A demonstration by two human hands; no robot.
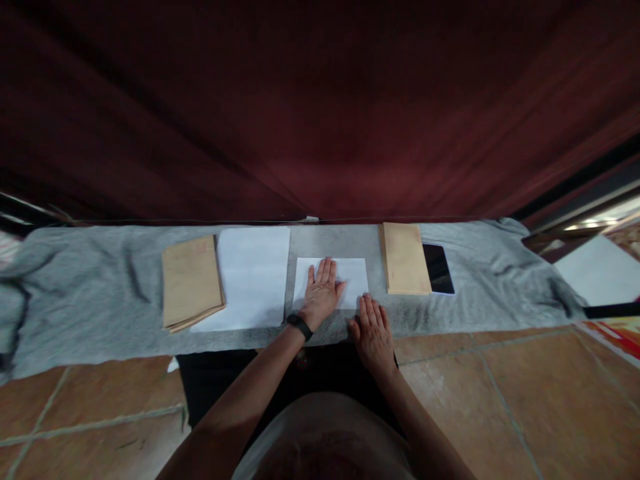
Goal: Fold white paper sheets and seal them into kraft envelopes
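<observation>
The view is dim, red backdrop (pixel 320 100) shadowed, outer edges stretched

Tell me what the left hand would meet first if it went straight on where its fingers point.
The left hand would cross grey cloth beyond the white sheet under it, then probably first meet the dark red backdrop; its depth is unclear.

Left hand (pixel 323 291) flat, palm down, fingers straight, thumb out to right. Right hand (pixel 374 337) nearer body, palm down, fingers extended close together, thumb slightly apart. Left forearm (pixel 257 387) and right forearm (pixel 413 407) bare, angled inward.
</observation>
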